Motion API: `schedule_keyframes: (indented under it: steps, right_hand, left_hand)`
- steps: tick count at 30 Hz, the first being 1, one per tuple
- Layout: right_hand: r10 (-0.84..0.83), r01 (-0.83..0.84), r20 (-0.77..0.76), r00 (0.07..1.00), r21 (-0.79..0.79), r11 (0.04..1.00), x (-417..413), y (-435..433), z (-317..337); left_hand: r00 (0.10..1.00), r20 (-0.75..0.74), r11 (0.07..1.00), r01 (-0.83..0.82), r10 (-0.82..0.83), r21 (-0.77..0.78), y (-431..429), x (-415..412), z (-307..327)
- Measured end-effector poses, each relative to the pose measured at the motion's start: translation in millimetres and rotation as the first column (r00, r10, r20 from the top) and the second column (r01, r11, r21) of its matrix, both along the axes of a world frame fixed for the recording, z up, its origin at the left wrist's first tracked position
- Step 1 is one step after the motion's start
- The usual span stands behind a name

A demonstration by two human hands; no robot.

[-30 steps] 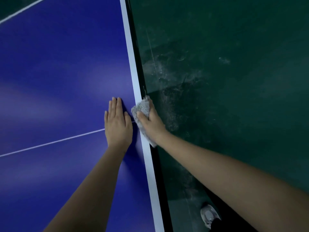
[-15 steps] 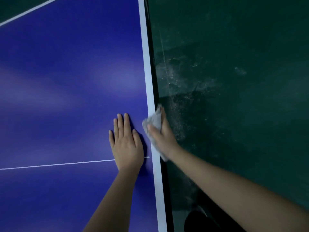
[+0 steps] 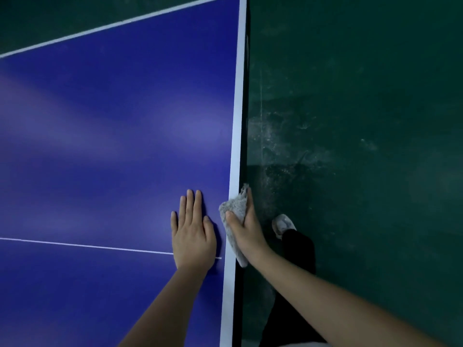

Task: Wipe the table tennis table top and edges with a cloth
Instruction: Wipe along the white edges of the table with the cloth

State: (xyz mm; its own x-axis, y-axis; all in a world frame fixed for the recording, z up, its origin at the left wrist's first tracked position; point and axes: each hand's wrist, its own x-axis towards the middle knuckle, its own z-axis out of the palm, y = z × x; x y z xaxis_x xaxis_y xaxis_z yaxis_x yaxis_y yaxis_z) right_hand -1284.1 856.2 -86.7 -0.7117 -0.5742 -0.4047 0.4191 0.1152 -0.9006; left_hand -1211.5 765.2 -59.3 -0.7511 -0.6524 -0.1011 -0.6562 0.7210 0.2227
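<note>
The blue table tennis table top fills the left side, with a white border stripe along its right edge. My left hand lies flat on the blue surface beside that stripe, fingers straight. My right hand grips a grey fluffy cloth and holds it wrapped over the table's right edge, thumb on top and fingers down the side. Part of the cloth hangs out below my palm.
A thin white centre line runs across the table to my left hand. Right of the table lies a dark green, dusty floor. My foot in a light shoe and dark trouser leg stand close to the edge.
My view has shifted, so the table's far end line now shows at the top left. Both hands stay together at the right edge near the centre line. My foot has appeared beside the table.
</note>
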Motion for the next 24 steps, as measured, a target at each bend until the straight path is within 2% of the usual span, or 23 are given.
schedule_keyframes:
  steps: [4,10,13,18,21,24]
  right_hand:
    - [0.013,-0.012,-0.018,1.0,0.039,0.999,-44,-20,-2]
    - [-0.069,0.083,-0.14,0.988,0.096,0.992,-189,-97,-4]
    - [-0.083,0.103,-0.153,0.985,0.132,0.986,-233,-121,-2]
    - [-0.152,0.181,-0.219,0.964,0.121,0.976,-212,-122,9]
    - [-0.131,0.153,-0.169,0.977,0.123,0.98,-181,-102,8]
    - [-0.113,0.135,-0.15,0.982,0.143,0.981,-191,-103,5]
  left_hand:
    - [0.999,0.032,0.999,-0.034,0.034,0.017,-11,-28,1]
    - [0.997,0.037,0.998,-0.062,0.062,-0.003,-25,-102,1]
    - [0.997,0.04,0.998,-0.061,0.061,0.0,-29,-117,-2]
    - [0.998,0.049,0.998,-0.048,0.046,0.049,-32,-116,2]
    - [0.997,0.063,0.997,-0.04,0.035,0.072,-32,-116,11]
    - [0.998,0.048,0.997,-0.039,0.036,0.073,-33,-116,10]
